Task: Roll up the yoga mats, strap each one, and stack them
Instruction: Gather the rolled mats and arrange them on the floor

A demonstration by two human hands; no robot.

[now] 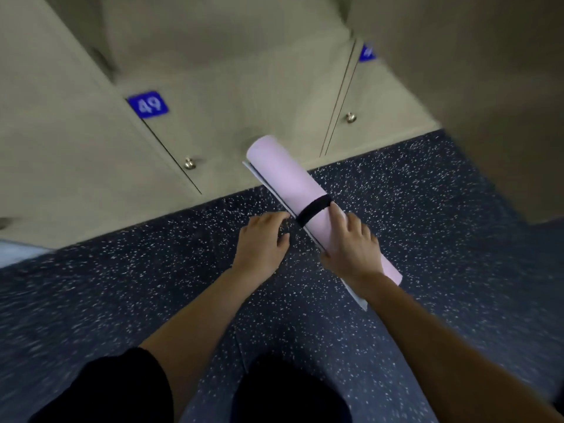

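A rolled pink yoga mat [283, 175] lies slantwise on the speckled dark floor, its far end close to the lockers. A black strap [314, 209] circles it near the middle. My right hand [354, 242] lies on top of the roll just below the strap, its index finger touching the strap and the thumb down the roll's left side. To the left of the roll my left hand [262, 239] hovers with loosely curled fingers; its fingertips are near the mat's loose edge, and contact is unclear. The picture is blurred by motion.
Beige lockers [213, 87] with round knobs run along the far side; one bears a blue plate numbered 49 [148, 104]. A pale object [15, 250] shows at the left edge. My dark-clad knees [106, 389] are at the bottom.
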